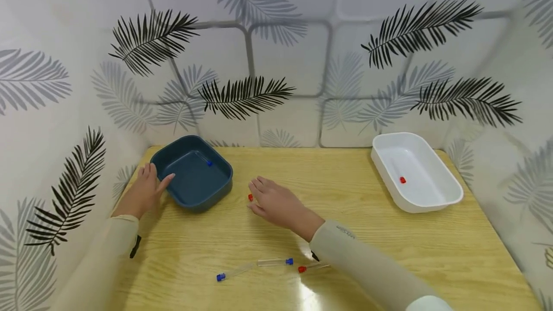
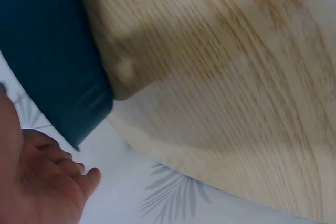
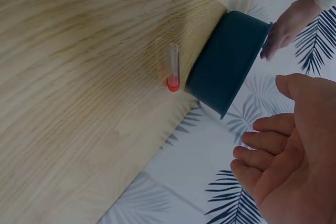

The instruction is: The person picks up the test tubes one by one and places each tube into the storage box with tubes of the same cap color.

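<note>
My left hand (image 1: 149, 187) is at the near-left rim of a dark blue basin (image 1: 206, 201), thumb spread from the fingers. In the left wrist view its fingers lie by the basin's (image 2: 58, 61) corner. Inside the basin is a clear tube with a blue cap (image 1: 209, 162). To the right, my right hand (image 1: 273, 201) reaches over a red-capped tube, whose cap (image 1: 250, 197) shows at the fingertips in the head view. The right wrist view has this tube (image 3: 174, 66) lying on the table near the basin, below the hand's loosely bent fingers (image 3: 265, 141), which hold nothing.
At the back right stands a white basin (image 1: 414, 207) with a red-capped tube (image 1: 402, 180) in it. Toward the front of the wooden table (image 1: 190, 258) lie two blue-capped tubes (image 1: 235, 271) and a red-capped one (image 1: 302, 269), partly behind the right sleeve. A leaf-patterned wall covering (image 1: 298, 119) borders the table.
</note>
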Available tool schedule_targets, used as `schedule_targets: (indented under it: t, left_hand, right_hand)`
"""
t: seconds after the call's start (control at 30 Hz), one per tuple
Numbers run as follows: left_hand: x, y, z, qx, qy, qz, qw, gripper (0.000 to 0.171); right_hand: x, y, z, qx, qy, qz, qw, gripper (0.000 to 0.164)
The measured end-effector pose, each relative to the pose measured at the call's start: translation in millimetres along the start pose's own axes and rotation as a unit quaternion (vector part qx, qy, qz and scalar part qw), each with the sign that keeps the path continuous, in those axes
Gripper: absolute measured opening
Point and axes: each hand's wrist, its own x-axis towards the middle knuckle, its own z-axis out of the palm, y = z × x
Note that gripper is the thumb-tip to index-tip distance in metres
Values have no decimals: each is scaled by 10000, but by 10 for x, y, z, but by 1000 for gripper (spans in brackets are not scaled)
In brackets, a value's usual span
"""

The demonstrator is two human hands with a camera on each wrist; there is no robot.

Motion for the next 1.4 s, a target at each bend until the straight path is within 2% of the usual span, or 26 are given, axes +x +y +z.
schedule_targets:
  t: [0.07, 0.27, 0.4, 0.53, 0.77, 1.0, 1.23, 1.4]
  left_hand:
    - [46, -37, 22, 24, 75, 16, 10000, 84]
    - [156, -95, 83, -154, 337, -267, 9990, 88]
    - [193, -84, 109, -252, 391, -454, 9979, 89]
    - [215, -75, 110, -242, 268, -481, 9982, 89]
    - [251, -37, 104, -105, 255, -422, 9987, 89]
    - [269, -3, 100, -5, 240, -349, 9991, 90]
    - [288, -6, 95, 377, 349, -250, 9984, 94]
    - [289, -5, 92, 350, 238, -292, 9987, 93]
  right_hand:
    - [95, -39, 18, -97, 58, -74, 9999, 60]
    - [356, -141, 68, -386, 82, -219, 9990, 65]
    - [504, -212, 109, -419, -154, -257, 9987, 65]
    - [595, -275, 144, -398, -418, -180, 9982, 64]
    - [647, -288, 217, -462, -580, -100, 9972, 63]
    - [647, -277, 263, -613, -514, -104, 9967, 60]
    - [647, -298, 293, -684, -393, -116, 9968, 58]
    - [632, -315, 307, -767, -312, -175, 9964, 58]
